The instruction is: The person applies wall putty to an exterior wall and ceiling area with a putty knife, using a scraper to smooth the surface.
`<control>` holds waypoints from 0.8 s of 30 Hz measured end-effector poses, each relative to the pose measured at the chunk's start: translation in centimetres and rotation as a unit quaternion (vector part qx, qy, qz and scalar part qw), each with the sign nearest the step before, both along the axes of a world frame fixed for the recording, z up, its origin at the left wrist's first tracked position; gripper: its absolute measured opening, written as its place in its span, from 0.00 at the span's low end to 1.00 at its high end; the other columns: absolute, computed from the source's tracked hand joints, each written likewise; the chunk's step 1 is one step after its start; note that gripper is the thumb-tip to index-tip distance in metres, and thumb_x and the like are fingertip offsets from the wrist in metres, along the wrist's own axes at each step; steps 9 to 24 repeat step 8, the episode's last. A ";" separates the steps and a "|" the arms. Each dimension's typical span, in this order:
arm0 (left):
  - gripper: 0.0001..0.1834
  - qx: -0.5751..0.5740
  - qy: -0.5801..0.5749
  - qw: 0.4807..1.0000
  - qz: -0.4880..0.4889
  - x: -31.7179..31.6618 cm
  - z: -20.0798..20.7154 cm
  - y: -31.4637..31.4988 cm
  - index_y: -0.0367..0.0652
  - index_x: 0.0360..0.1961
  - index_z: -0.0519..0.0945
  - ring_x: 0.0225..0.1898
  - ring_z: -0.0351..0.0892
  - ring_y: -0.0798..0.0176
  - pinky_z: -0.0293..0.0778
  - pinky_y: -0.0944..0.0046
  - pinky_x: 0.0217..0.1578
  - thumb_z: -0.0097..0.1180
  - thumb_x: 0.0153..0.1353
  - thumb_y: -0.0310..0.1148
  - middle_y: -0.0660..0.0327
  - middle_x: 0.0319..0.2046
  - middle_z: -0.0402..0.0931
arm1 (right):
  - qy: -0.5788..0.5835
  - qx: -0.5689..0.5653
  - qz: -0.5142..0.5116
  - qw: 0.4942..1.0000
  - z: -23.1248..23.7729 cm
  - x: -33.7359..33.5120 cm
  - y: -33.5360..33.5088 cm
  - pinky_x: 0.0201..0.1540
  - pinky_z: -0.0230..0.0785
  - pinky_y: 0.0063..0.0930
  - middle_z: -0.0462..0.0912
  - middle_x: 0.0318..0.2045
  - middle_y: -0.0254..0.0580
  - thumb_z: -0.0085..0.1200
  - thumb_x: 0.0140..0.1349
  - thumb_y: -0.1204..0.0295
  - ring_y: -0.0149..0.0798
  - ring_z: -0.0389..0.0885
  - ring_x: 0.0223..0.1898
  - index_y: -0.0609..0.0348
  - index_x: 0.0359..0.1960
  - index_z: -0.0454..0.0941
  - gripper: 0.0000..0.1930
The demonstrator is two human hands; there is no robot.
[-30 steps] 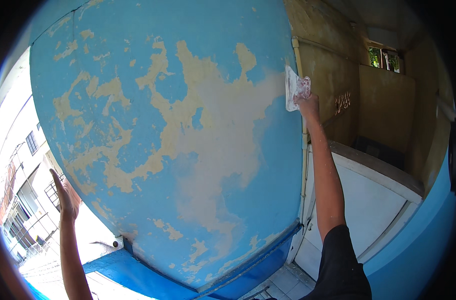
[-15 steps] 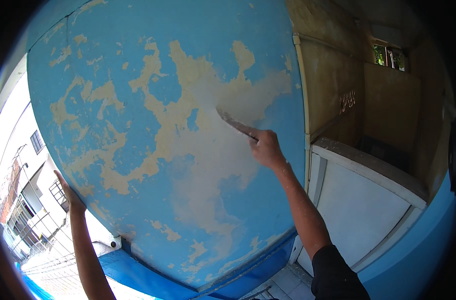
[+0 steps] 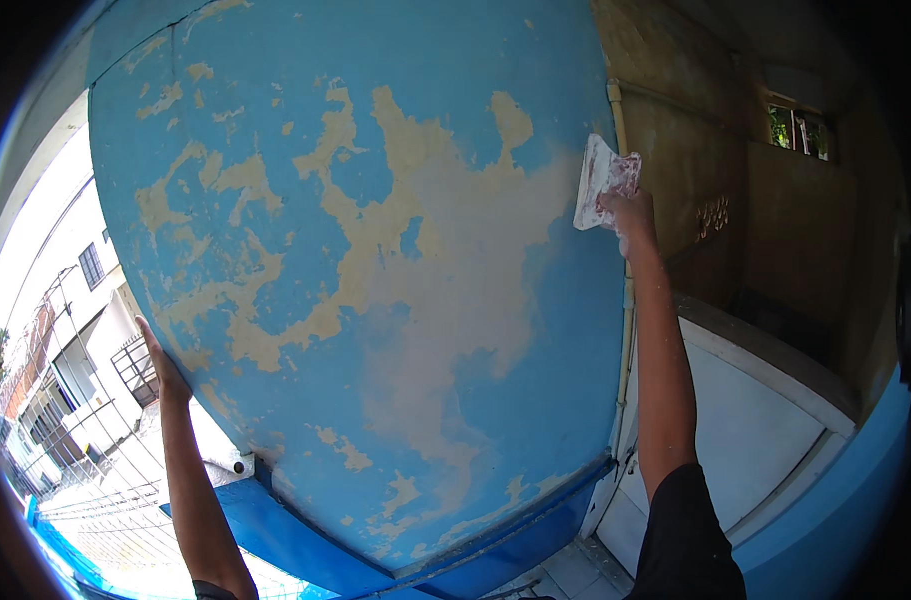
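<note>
In front of me stands a blue wall (image 3: 535,420) with ragged cream patches where paint has come off. A pale greyish-white smear of filler (image 3: 455,260) covers its middle. My right hand (image 3: 631,214) is closed round a wide putty knife (image 3: 595,182), its blade coated with white paste. The knife is by the wall's right edge, near a vertical pipe; whether the blade touches the wall I cannot tell. My left hand (image 3: 167,372) rests against the wall's left edge, fingers stretched upward and holding no tool.
A cream pipe (image 3: 619,115) runs down the right edge. Beyond it is a dim recess with a low white panel (image 3: 740,400) below. A dark blue band (image 3: 305,535) lines the wall's foot. At the left, a wire fence (image 3: 95,520) fronts a bright street with buildings.
My right hand has carried the putty knife from the wall's middle to the upper right edge, turning the blade so its coated face shows. The view has shifted slightly; my left hand stays at the edge.
</note>
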State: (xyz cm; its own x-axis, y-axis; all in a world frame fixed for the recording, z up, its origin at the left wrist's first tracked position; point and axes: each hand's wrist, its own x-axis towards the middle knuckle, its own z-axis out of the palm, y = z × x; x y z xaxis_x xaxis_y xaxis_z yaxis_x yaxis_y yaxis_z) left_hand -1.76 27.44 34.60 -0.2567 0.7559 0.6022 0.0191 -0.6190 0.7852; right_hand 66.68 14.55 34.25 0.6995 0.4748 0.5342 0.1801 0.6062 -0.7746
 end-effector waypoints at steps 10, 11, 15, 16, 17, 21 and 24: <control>0.52 -0.001 -0.054 0.998 -0.020 -0.8 0.1 0.3 0.43 0.78 0.38 0.76 0.48 0.39 0.57 0.43 0.71 0.19 0.68 0.74 0.39 0.76 0.41 | -0.183 -0.101 -0.092 0.974 3.2 -6.1 6.7 0.54 0.76 0.51 0.82 0.57 0.53 0.55 0.58 0.77 0.59 0.85 0.49 0.50 0.58 0.80 0.24; 0.52 -0.001 -0.054 0.998 -0.020 -0.8 0.1 0.3 0.43 0.78 0.38 0.76 0.48 0.39 0.57 0.43 0.71 0.19 0.68 0.74 0.39 0.76 0.41 | -0.183 -0.101 -0.092 0.974 3.2 -6.1 6.7 0.54 0.76 0.51 0.82 0.57 0.53 0.55 0.58 0.77 0.59 0.85 0.49 0.50 0.58 0.80 0.24; 0.52 -0.001 -0.054 0.998 -0.020 -0.8 0.1 0.3 0.43 0.78 0.38 0.76 0.48 0.39 0.57 0.43 0.71 0.19 0.68 0.74 0.39 0.76 0.41 | -0.183 -0.101 -0.092 0.974 3.2 -6.1 6.7 0.54 0.76 0.51 0.82 0.57 0.53 0.55 0.58 0.77 0.59 0.85 0.49 0.50 0.58 0.80 0.24; 0.52 -0.001 -0.054 0.998 -0.020 -0.8 0.1 0.3 0.43 0.78 0.38 0.76 0.48 0.39 0.57 0.43 0.71 0.19 0.68 0.74 0.39 0.76 0.41 | -0.183 -0.101 -0.092 0.974 3.2 -6.1 6.7 0.54 0.76 0.51 0.82 0.57 0.53 0.55 0.58 0.77 0.59 0.85 0.49 0.50 0.58 0.80 0.24; 0.52 -0.001 -0.054 0.998 -0.020 -0.8 0.1 0.3 0.43 0.78 0.38 0.76 0.48 0.39 0.57 0.43 0.71 0.19 0.68 0.74 0.39 0.76 0.41 | -0.183 -0.101 -0.092 0.974 3.2 -6.1 6.7 0.54 0.76 0.51 0.82 0.57 0.53 0.55 0.58 0.77 0.59 0.85 0.49 0.50 0.58 0.80 0.24; 0.52 -0.001 -0.054 0.998 -0.020 -0.8 0.1 0.3 0.43 0.78 0.38 0.76 0.48 0.39 0.57 0.43 0.71 0.19 0.68 0.74 0.39 0.76 0.41 | -0.183 -0.101 -0.092 0.974 3.2 -6.1 6.7 0.54 0.76 0.51 0.82 0.57 0.53 0.55 0.58 0.77 0.59 0.85 0.49 0.50 0.58 0.80 0.24; 0.52 -0.001 -0.054 0.998 -0.020 -0.8 0.1 0.3 0.43 0.78 0.38 0.76 0.48 0.39 0.57 0.43 0.71 0.19 0.68 0.74 0.39 0.76 0.41 | -0.183 -0.101 -0.092 0.974 3.2 -6.1 6.7 0.54 0.76 0.51 0.82 0.57 0.53 0.55 0.58 0.77 0.59 0.85 0.49 0.50 0.58 0.80 0.24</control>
